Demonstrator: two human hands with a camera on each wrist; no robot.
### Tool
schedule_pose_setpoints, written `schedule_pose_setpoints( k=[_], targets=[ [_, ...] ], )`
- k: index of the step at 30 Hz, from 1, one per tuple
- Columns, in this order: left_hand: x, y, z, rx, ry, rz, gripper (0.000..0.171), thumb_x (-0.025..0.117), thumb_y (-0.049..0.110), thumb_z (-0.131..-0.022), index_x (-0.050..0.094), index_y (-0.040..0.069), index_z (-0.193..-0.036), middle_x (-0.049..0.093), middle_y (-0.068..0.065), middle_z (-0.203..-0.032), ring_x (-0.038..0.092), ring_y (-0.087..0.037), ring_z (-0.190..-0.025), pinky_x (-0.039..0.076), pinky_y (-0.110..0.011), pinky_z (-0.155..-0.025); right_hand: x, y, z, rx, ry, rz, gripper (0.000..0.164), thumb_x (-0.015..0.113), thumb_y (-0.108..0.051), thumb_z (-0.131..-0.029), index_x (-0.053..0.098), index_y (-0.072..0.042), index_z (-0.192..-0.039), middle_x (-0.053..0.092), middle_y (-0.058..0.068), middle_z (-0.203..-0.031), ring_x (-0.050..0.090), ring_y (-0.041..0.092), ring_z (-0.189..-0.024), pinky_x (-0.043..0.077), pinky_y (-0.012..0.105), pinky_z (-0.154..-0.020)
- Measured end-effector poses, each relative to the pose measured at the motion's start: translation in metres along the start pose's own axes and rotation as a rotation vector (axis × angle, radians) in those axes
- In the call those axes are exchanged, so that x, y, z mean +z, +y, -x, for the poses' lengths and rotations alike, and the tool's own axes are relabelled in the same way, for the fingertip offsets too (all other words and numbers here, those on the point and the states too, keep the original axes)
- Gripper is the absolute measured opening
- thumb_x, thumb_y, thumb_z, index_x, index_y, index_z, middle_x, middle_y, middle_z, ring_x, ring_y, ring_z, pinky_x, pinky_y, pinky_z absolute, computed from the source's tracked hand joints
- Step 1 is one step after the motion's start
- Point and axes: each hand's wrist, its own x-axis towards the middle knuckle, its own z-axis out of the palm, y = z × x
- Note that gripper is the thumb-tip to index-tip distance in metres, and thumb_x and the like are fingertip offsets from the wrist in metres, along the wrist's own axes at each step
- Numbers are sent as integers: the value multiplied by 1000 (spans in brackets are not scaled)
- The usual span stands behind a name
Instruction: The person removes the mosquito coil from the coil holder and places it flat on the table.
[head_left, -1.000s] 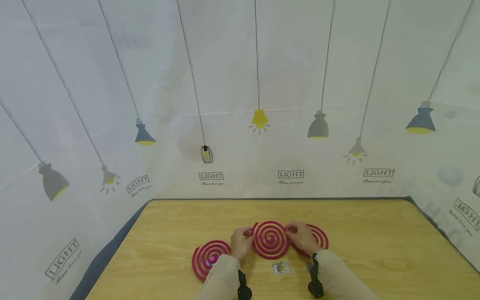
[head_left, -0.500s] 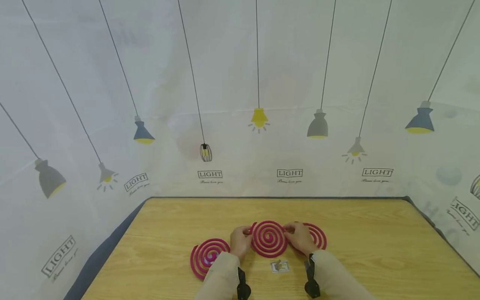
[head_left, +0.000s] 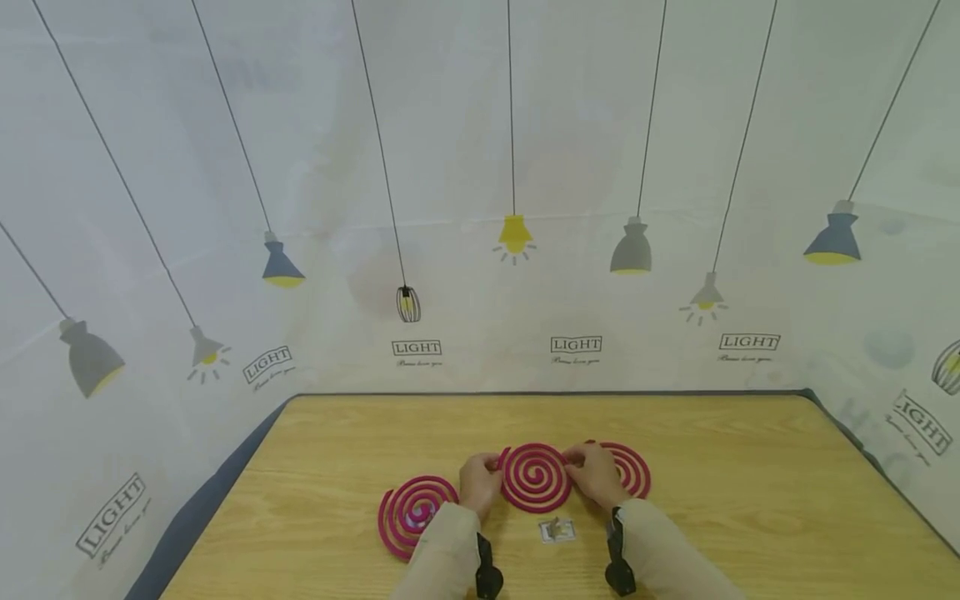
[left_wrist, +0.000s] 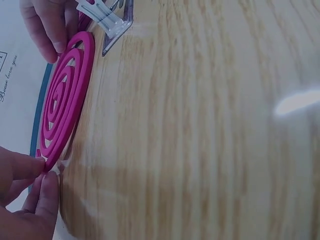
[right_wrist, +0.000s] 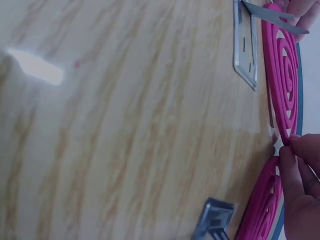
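In the head view, my left hand (head_left: 480, 485) and right hand (head_left: 596, 473) pinch opposite edges of a magenta mosquito coil (head_left: 536, 477). Both wrist views show this coil (left_wrist: 89, 55) tilted, its near edge slightly above the table. Thumb and fingers of the left hand (left_wrist: 30, 200) meet at its rim; those of the right hand (right_wrist: 300, 200) do likewise. Another coil (head_left: 386, 517) lies left of the left forearm, partly covered by the sleeve. A third coil (head_left: 641, 475) lies partly behind the right hand. A metal coil stand (head_left: 557, 530) sits in front of the held coil.
A second metal stand (right_wrist: 215, 220) shows near the right coil in the right wrist view. The wooden table (head_left: 750, 483) ends at a white wall cloth (head_left: 480, 367) printed with lamps. Dark wrist straps (head_left: 489, 571) are on both forearms.
The view has shifted slightly. Both hands keep their pinch on the middle coil, which looks slightly flatter. The metal piece beside the right wrist is now hidden in the head view.
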Motion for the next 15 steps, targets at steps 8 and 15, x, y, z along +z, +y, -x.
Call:
schedule_pose_setpoints(
  k=[8, 15],
  targets=[
    [0, -2, 1, -28, -32, 47, 21, 59, -8, -73, 64, -7, -94, 63, -13, -80, 58, -20, -73, 49, -28, -63, -1, 1, 1, -24, 7, 25, 12, 63, 2, -77, 66, 1, -89, 64, 10, -85, 59, 25, -82, 49, 38, -71],
    [-2, -2, 3, -28, -49, 94, 21, 60, -9, -72, 65, -8, -93, 63, -14, -79, 56, -17, -68, 47, -24, -57, -1, 2, 3, -86, 36, 24, 13, 63, 3, -75, 65, 3, -88, 64, 12, -84, 59, 26, -80, 50, 38, -70]
  ],
)
